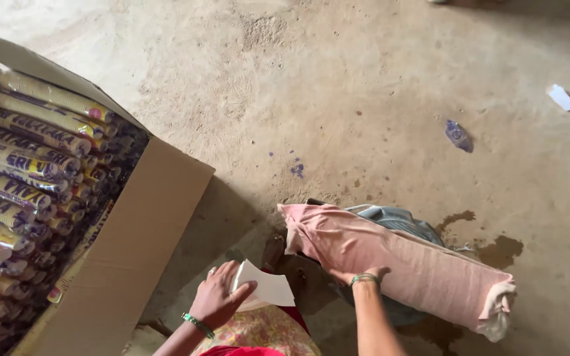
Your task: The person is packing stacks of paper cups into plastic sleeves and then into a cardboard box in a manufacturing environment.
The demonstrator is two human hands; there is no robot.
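Person crouched over a dusty concrete floor (364, 86). Left hand (218, 296), green bangle at the wrist, closed on a white paper sheet (266, 287), thumb over its lower edge; the sheet sits just above a patterned yellow garment (268, 333). Right hand (357, 273) lies at the near edge of a pink cloth bundle (397, 260); palm turned away, so I cannot tell whether it grips or only rests. Bundle lies slantwise over a blue-grey cloth (397, 221). At left, an open cardboard box (146, 231) packed with yellow-and-purple wrapped rolls (28, 158), well apart from both hands. Wet stains (499, 250) beyond the bundle
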